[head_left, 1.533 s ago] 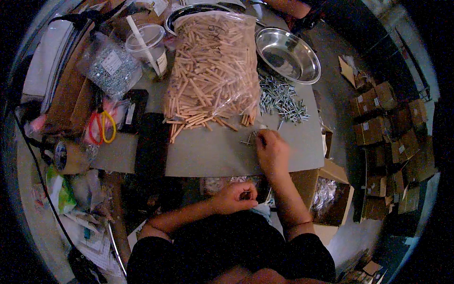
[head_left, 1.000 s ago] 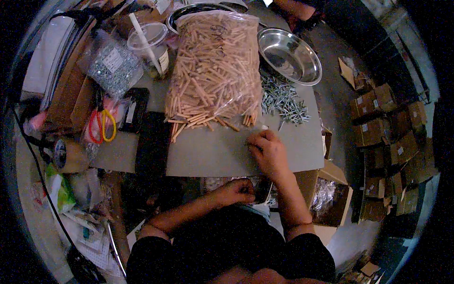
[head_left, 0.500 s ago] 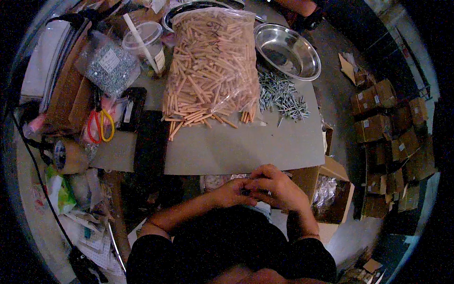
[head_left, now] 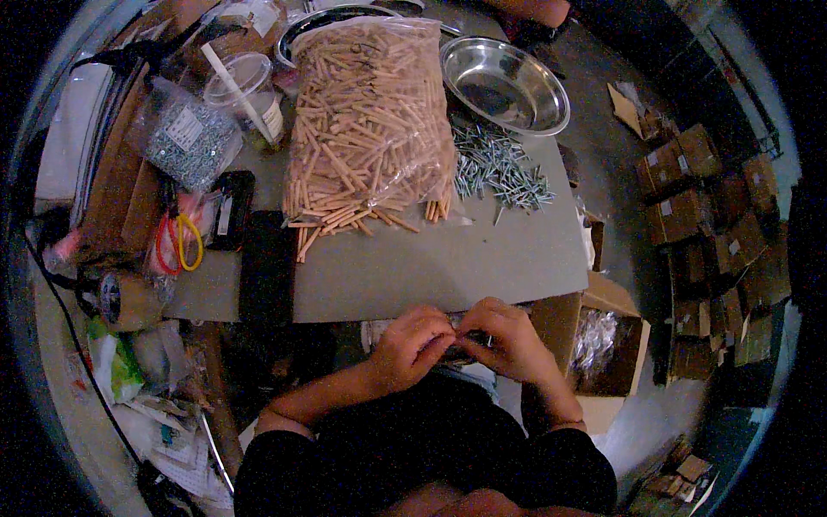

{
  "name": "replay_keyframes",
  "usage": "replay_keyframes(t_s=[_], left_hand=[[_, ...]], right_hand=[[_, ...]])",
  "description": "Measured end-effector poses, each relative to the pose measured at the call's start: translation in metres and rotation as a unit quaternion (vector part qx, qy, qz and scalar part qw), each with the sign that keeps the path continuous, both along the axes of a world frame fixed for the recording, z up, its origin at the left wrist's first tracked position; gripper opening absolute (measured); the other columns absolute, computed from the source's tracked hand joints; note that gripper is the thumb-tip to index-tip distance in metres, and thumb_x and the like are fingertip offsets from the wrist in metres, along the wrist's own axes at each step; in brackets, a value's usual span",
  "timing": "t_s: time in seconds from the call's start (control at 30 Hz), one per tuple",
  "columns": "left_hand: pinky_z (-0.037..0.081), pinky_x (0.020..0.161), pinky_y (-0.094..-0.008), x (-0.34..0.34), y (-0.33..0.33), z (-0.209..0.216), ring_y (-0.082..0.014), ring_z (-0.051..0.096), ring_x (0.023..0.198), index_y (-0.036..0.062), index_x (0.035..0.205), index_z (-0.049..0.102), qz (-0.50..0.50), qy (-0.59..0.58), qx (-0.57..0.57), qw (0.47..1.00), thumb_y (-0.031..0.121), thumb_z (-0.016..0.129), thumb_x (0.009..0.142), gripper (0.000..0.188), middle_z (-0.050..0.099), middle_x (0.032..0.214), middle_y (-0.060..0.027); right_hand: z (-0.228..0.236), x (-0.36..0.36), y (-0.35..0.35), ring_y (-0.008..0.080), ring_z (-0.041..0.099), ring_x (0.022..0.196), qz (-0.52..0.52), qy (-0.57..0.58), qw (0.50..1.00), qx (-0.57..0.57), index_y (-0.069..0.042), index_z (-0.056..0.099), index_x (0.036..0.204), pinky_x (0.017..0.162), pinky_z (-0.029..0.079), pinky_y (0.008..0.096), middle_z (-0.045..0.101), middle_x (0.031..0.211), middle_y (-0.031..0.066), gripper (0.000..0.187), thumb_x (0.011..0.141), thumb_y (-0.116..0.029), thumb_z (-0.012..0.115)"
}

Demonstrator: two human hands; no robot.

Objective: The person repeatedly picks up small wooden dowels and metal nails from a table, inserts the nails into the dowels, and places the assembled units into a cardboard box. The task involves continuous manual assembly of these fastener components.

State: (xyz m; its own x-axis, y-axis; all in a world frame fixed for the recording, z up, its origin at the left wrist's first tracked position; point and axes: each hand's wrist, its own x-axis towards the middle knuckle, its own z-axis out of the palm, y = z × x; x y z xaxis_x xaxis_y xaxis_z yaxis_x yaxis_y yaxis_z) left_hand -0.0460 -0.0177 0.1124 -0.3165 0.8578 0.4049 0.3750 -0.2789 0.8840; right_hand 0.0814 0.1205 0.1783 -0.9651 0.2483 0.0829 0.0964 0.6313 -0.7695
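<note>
Just off the table's near edge, my left hand point(head_left: 412, 345) and my right hand point(head_left: 506, 338) meet at their fingertips. Both are closed, thumbs against fingers; whatever lies between them is too small and dark to name. Ahead of them on the table point(head_left: 431, 267) lies a clear plastic bag point(head_left: 370, 121) full of short wooden dowels, several of which spill from its near end. To its right is a loose pile of metal screws point(head_left: 504, 168). Behind that pile stands a shiny steel bowl point(head_left: 508, 86), slightly tilted.
Left on the table are a bag of small metal hardware point(head_left: 189, 133), a plastic cup point(head_left: 245, 86) with a thick straw, red-and-yellow-handled scissors point(head_left: 179, 243) and a black box point(head_left: 231, 211). An open carton point(head_left: 616, 345) stands right of me; stacked cartons point(head_left: 689, 215) line the floor beyond.
My left hand has risen and turned, its knuckles now uppermost. The fingers of both hands, overlapping before, now meet tip to tip. The view has shifted slightly.
</note>
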Motion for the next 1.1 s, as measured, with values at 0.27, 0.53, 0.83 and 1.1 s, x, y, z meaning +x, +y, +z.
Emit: replay_keyframes(t_s=[0.27, 0.53, 0.83, 1.1], left_hand=[[0.049, 0.067, -0.0375, 0.002, 0.0, 0.0, -0.0297, 0.06, 0.072, 0.0005, 0.081, 0.061, 0.01, -0.075, -0.043, 0.996, 0.006, 0.062, 0.08, 0.006, 0.062, 0.078, -0.0138], [0.049, 0.077, -0.0388, 0.014, 0.004, -0.045, -0.0318, 0.061, 0.083, 0.0011, 0.089, 0.063, -0.105, 0.086, -0.089, 0.987, 0.015, 0.059, 0.084, 0.015, 0.064, 0.09, -0.0146], [0.04, 0.093, -0.0452, 0.021, 0.019, -0.138, -0.0343, 0.049, 0.11, 0.0049, 0.115, 0.05, -0.108, 0.137, -0.287, 0.942, 0.023, 0.047, 0.089, 0.032, 0.05, 0.122, -0.0195], [0.039, 0.094, -0.044, 0.015, 0.013, -0.149, -0.0344, 0.05, 0.111, 0.0115, 0.12, 0.051, -0.092, 0.097, -0.33, 0.935, 0.025, 0.046, 0.09, 0.034, 0.052, 0.122, -0.0174]], right_hand=[[-0.003, 0.01, 0.007, 0.0294, 0.054, 0.073, 0.013, 0.016, 1.0, 0.011, -0.005, 0.057, 0.076, 0.065, 0.045, 0.037, 0.055, 0.075, 0.0098, 0.014, 0.071, -0.004, 0.069], [0.026, 0.121, 0.056, 0.0268, 0.056, 0.066, -0.439, -0.12, 0.89, -0.026, 0.001, 0.058, 0.08, 0.061, 0.045, 0.0361, 0.06, 0.074, 0.0126, 0.018, 0.072, -0.012, 0.069], [-0.032, 0.075, 0.087, 0.0301, 0.058, 0.091, -0.329, -0.104, 0.933, 0.105, -0.004, 0.063, 0.097, 0.076, 0.049, 0.0332, 0.058, 0.104, 0.0153, 0.02, 0.077, -0.004, 0.062], [-0.061, -0.056, 0.065, 0.0309, 0.051, 0.103, -0.152, 0.002, 0.928, 0.341, 0.0, 0.059, 0.106, 0.089, 0.044, 0.037, 0.055, 0.115, 0.0119, 0.03, 0.076, -0.004, 0.057]])
